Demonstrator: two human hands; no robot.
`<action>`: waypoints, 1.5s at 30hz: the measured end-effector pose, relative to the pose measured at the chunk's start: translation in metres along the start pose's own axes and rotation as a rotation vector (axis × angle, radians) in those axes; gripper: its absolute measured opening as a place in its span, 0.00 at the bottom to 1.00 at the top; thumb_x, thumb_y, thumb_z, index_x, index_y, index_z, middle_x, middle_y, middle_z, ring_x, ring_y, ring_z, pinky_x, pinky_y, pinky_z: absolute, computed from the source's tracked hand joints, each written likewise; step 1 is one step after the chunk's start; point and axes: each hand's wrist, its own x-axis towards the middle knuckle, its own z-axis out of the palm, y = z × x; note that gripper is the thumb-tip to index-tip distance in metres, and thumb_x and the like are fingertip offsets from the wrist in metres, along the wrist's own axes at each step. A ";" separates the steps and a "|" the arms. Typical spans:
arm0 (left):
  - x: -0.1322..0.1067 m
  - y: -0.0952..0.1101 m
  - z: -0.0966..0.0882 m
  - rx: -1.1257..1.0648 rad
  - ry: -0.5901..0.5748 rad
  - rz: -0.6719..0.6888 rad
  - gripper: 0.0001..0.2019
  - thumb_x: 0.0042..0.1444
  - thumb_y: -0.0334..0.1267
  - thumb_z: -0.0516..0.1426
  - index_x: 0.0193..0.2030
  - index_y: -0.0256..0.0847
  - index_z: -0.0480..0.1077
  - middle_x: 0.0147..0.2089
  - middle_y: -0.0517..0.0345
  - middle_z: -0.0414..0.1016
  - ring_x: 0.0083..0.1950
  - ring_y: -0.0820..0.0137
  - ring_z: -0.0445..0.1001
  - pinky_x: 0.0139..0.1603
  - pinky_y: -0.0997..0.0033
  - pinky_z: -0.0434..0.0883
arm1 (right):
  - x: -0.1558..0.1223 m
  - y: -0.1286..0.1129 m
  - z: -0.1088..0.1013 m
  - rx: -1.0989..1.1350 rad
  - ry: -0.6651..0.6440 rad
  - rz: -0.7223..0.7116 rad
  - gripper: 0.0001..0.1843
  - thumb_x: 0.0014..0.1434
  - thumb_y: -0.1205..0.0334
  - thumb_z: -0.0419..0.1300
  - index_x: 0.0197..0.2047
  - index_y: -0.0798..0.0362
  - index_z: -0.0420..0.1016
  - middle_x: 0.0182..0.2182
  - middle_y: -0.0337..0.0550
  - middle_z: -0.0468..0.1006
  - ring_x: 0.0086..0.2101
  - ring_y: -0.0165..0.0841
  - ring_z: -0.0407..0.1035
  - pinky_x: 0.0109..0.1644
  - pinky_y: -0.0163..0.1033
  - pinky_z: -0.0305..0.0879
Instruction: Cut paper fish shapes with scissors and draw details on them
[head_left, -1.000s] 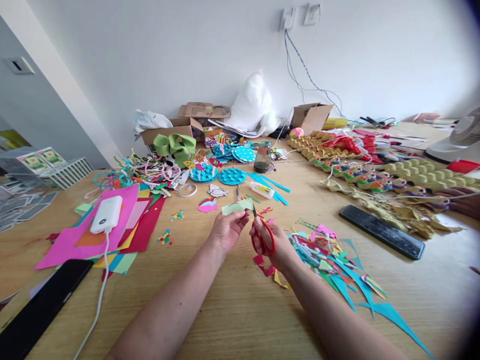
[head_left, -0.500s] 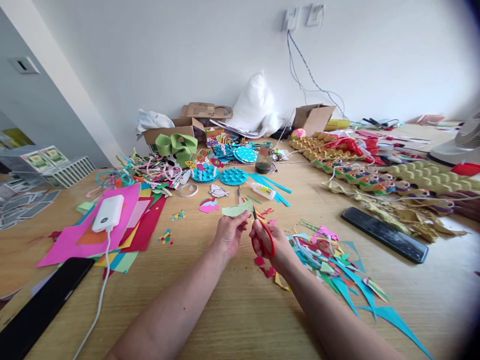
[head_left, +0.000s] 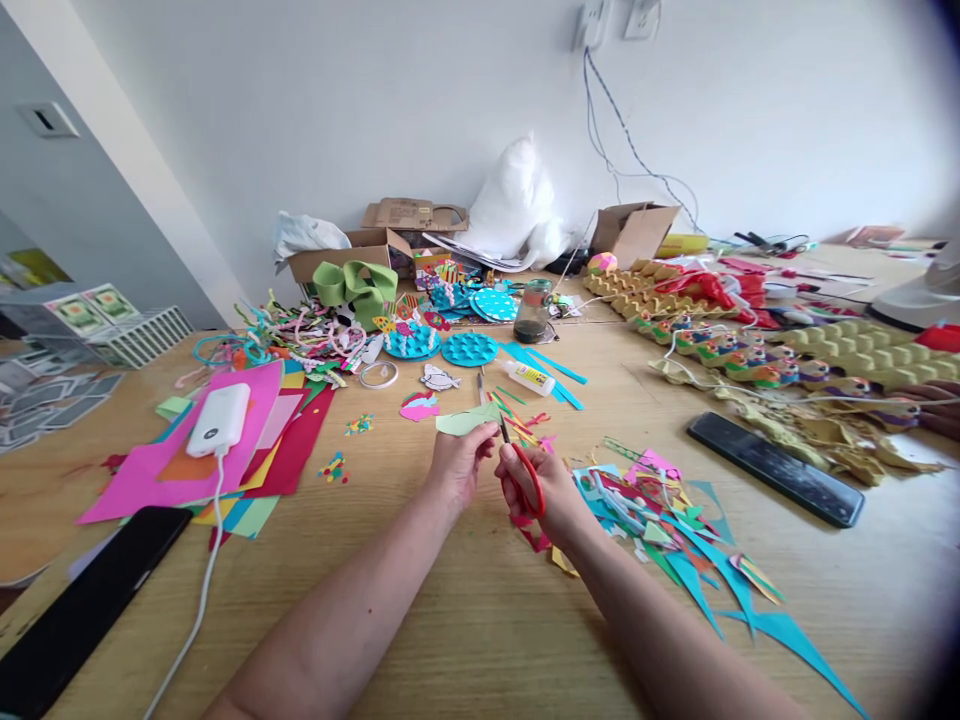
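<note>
- Clock centred between the hands, 12 pointing away from the wearer.
- Left hand [head_left: 457,462]: closed in a pinch, thumb and fingers on the near edge of the green paper [head_left: 459,420]. Arm comes in from 7.
- Right hand [head_left: 544,490]: wrapped round the handles of the red scissors [head_left: 534,475], arm in from 5. Blades point to 11.
- Green paper sits at 11, held up off the table [head_left: 450,600], free end sticking out toward 10. Blades at its right end; can't tell if they're biting or just touching.
- Handling, my read: paper is very light and thin, some stiffness but bends easily, low slip. Likely creases or tears if yanked. Best hold: flat pinch near the cut line, thumb on top, fingertips clear of blades.
- Scissors: rigid, light to moderate, sharp end live. Hold by the loops only.
- Around: pink fish cut-out [head_left: 418,406] at 10, white fish [head_left: 439,378] at 11, glue bottle [head_left: 529,378] at 1, all lying flat.
- Paper scraps [head_left: 637,500] loose at 4, near the right forearm. Phone [head_left: 776,470] well apart at 3.
- Coloured sheets [head_left: 292,450] stacked at 9, also light and floppy by the look.
</note>
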 end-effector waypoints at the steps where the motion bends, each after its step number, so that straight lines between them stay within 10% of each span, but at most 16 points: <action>1: 0.000 0.001 0.000 0.002 0.000 0.000 0.11 0.34 0.35 0.67 0.24 0.36 0.70 0.22 0.64 0.70 0.23 0.78 0.65 0.25 0.75 0.61 | 0.000 0.000 0.000 -0.004 0.000 0.000 0.31 0.48 0.31 0.63 0.27 0.54 0.67 0.11 0.33 0.68 0.10 0.24 0.59 0.13 0.28 0.52; 45: 0.004 0.009 -0.004 0.202 -0.052 0.034 0.07 0.36 0.33 0.64 0.22 0.37 0.70 0.21 0.61 0.71 0.22 0.76 0.67 0.23 0.76 0.62 | -0.006 -0.014 -0.002 -0.134 -0.021 0.003 0.27 0.50 0.36 0.64 0.26 0.55 0.69 0.13 0.34 0.69 0.12 0.24 0.61 0.15 0.28 0.50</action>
